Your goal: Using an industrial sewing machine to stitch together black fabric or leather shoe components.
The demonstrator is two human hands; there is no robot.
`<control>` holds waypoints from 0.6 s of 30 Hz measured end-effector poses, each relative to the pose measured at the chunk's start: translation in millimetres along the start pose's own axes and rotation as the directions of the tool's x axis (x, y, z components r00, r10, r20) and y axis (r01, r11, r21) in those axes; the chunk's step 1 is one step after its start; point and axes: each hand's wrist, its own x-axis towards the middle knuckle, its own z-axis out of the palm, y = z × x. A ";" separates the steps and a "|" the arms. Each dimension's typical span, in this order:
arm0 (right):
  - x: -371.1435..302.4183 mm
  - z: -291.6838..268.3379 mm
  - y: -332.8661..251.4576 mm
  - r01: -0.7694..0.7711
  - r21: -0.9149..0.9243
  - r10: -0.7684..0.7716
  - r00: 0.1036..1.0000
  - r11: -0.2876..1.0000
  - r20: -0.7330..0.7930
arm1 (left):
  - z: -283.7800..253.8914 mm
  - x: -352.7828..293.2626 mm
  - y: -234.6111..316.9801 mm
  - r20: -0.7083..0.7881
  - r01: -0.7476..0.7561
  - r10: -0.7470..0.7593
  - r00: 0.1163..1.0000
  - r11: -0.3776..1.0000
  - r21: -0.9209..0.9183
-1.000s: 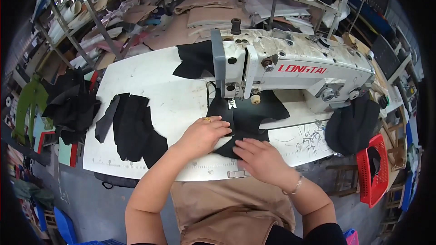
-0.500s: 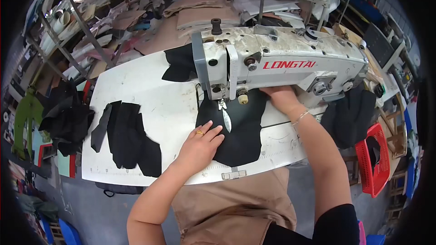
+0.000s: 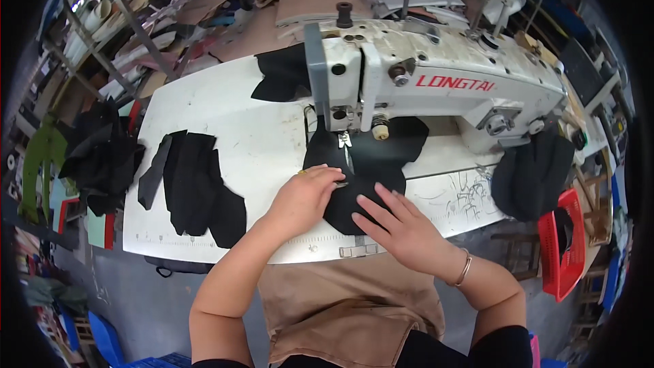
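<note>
A black fabric piece (image 3: pixel 349 215) lies on the white sewing table, partly beneath the presser foot (image 3: pixel 345 140) of the white sewing machine (image 3: pixel 436 58). Below the foot, a narrow pale pointed shape shows on the fabric; whether it is a slit or a separate strip, I cannot tell. My left hand (image 3: pixel 306 197) has its fingers drawn together on the fabric beside that shape, with the fingertips partly hidden. My right hand (image 3: pixel 412 235) rests on the fabric's near right part, fingers spread and open.
More black pieces lie on the table (image 3: pixel 266 163): several cut pieces (image 3: pixel 194 184) at left, one (image 3: pixel 283 75) behind the needle. Dark fabric hangs at both table ends (image 3: pixel 102 163). A red basket (image 3: pixel 564 252) stands at right; fabric stacks (image 3: pixel 313 7) lie behind.
My right hand has come from behind the machine's arm to the near side of the fabric. My left fingers have drawn together, and the pale shape looks narrower.
</note>
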 end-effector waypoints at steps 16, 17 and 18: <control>12.6 39.9 -11.7 -0.115 0.160 0.127 0.990 0.980 -0.068 | -5.7 12.9 -8.8 0.009 -0.219 0.222 0.975 0.954 0.206; 10.9 42.1 -12.3 -0.115 0.159 0.127 0.989 0.981 -0.070 | -2.8 8.6 -9.3 0.060 -0.249 0.242 0.968 0.947 0.201; 8.2 44.4 -12.7 -0.105 0.157 0.119 0.989 0.982 -0.084 | 0.3 6.9 -10.0 0.060 -0.251 0.243 0.968 0.947 0.202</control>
